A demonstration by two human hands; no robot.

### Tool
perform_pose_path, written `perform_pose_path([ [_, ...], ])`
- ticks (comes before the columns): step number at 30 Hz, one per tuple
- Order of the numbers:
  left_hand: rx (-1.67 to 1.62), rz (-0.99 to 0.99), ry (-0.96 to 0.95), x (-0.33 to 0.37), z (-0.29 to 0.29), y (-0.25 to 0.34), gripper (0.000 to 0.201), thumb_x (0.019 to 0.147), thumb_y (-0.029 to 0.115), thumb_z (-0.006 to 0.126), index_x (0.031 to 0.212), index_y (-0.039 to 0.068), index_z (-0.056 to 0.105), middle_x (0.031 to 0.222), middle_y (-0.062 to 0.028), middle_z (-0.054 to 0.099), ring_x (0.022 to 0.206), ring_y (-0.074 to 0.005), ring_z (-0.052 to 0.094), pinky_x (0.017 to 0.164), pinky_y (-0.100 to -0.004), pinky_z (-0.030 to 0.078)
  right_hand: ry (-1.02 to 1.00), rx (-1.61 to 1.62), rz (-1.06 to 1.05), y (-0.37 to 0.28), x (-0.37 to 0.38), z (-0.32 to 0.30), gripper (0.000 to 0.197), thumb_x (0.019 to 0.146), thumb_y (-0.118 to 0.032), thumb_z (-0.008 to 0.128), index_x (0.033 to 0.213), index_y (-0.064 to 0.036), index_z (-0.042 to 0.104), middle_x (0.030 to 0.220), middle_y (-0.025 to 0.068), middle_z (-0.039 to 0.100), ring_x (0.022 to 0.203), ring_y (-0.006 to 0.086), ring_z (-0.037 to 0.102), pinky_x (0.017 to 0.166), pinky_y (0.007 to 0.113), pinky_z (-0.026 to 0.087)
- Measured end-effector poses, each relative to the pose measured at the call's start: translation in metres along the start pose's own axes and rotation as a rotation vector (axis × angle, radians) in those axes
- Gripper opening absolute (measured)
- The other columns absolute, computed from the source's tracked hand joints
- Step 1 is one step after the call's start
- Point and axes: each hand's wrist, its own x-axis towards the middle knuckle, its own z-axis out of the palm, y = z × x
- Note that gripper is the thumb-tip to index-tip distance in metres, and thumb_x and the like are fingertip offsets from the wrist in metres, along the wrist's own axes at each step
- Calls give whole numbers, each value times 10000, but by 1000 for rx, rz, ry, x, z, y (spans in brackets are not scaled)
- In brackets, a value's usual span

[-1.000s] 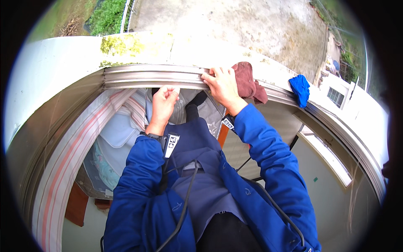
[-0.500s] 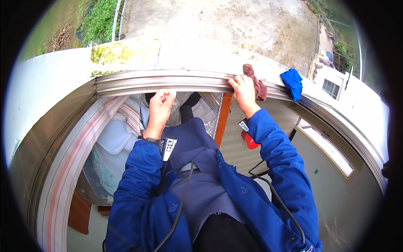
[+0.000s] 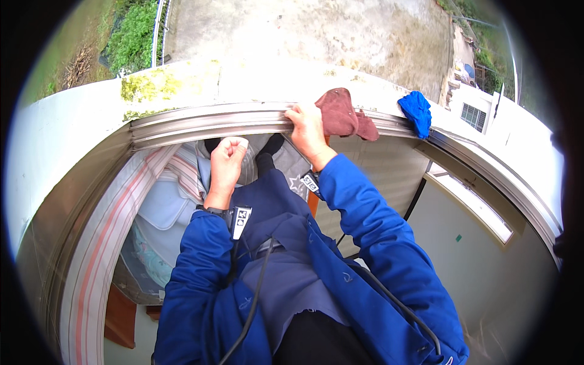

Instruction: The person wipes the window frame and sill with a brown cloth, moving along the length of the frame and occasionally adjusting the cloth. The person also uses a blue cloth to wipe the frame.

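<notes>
A brown cloth (image 3: 336, 112) lies bunched over the metal window track (image 3: 213, 121), trailing to the right of my right hand (image 3: 307, 131). That hand is closed on the cloth's left end, with its fingertips over the track. Just below the rail hangs my left hand (image 3: 227, 164), its fingers curled and the thumb against them; whatever it may hold is hidden. Farther right, a crumpled blue cloth (image 3: 417, 114) drapes over the same track, apart from both hands.
Beyond the track is a white ledge (image 3: 255, 82) with mossy yellow patches, and a concrete yard (image 3: 304, 36) far below. A striped curtain (image 3: 100, 255) hangs at the left by bedding (image 3: 167, 204). Glazed window panels (image 3: 486, 194) stand at the right.
My right hand has slid left along the track with the brown cloth, which now spreads wider. The left hand stays nearly in place. The view has shifted slightly.
</notes>
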Motion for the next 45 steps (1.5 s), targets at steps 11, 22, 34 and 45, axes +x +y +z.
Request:
perform_pose_path([
  [11,57,4,-11,3,16,8,88,893,106,622,899,18,622,690,61,554,610,2,446,560,-169,352,-239,-415,-99,3,0,-30,318,649,-25,590,959,-90,618,882,106,522,924,287,496,779,390,378],
  [22,62,103,47,11,-6,2,117,895,132,627,868,19,611,647,74,506,583,1,407,529,-168,329,-283,-630,100,116,-48,-106,319,648,20,580,914,-138,658,826,42,506,864,247,498,733,368,387],
  [34,58,78,37,12,-18,-2,99,898,123,620,870,28,609,672,72,535,601,11,417,541,-163,323,-234,0,345,122,-46,-94,218,725,71,592,888,-51,669,833,73,620,841,261,553,797,323,448],
  [45,136,49,53,10,-6,-5,107,899,133,623,874,29,612,656,88,495,589,14,387,522,-164,300,-44,162,323,92,-47,-78,268,681,98,612,861,-91,673,894,51,662,892,238,605,821,329,492],
])
